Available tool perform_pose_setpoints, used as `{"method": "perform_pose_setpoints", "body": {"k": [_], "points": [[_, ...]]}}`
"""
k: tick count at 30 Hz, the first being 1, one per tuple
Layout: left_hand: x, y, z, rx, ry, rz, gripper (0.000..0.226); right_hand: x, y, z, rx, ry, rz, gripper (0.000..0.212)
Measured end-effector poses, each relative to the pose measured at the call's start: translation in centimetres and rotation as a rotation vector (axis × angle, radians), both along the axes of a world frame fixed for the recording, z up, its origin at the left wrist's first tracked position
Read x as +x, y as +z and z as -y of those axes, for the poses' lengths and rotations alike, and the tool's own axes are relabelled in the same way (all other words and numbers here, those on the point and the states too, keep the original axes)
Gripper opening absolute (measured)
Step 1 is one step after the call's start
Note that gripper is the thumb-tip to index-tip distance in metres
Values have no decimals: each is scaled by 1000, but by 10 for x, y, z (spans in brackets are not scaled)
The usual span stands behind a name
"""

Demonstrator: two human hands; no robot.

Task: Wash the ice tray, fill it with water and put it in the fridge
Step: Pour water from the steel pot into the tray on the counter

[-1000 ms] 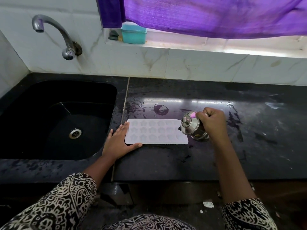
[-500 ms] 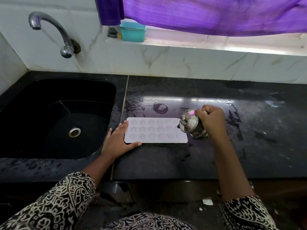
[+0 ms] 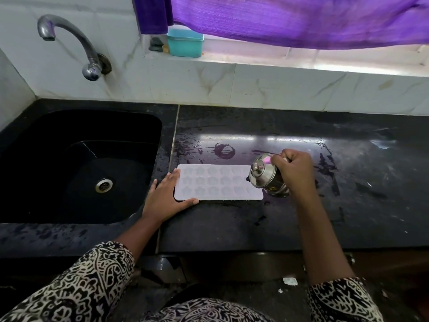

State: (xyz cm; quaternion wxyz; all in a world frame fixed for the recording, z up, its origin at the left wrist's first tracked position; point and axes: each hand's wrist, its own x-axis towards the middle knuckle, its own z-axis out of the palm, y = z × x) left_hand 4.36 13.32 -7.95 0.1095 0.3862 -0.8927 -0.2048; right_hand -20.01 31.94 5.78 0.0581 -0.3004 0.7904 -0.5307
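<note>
A white ice tray [image 3: 216,183] with star-shaped cells lies flat on the black counter [image 3: 232,224], just right of the sink. My left hand [image 3: 166,197] rests flat against the tray's left end, fingers spread, thumb along its front edge. My right hand [image 3: 293,169] grips a shiny steel jug [image 3: 267,176] that is tilted to the left, its mouth over the tray's right end. I cannot make out any water stream. The jug covers the tray's right corner.
A black sink [image 3: 76,168] with a steel drain lies to the left, under a curved steel tap [image 3: 69,43] on the tiled wall. A teal box [image 3: 185,43] stands on the window ledge below a purple curtain [image 3: 290,19]. The counter is wet in patches.
The jug has shifted slightly left over the tray's right end. My left hand stays at the tray's left end.
</note>
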Motion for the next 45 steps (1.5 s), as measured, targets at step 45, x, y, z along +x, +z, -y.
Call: {"method": "perform_pose_setpoints", "body": {"k": [45], "points": [[1,-6,3,-22,-28,14,119,3,-15,-27,-81,-214,65,41]]}}
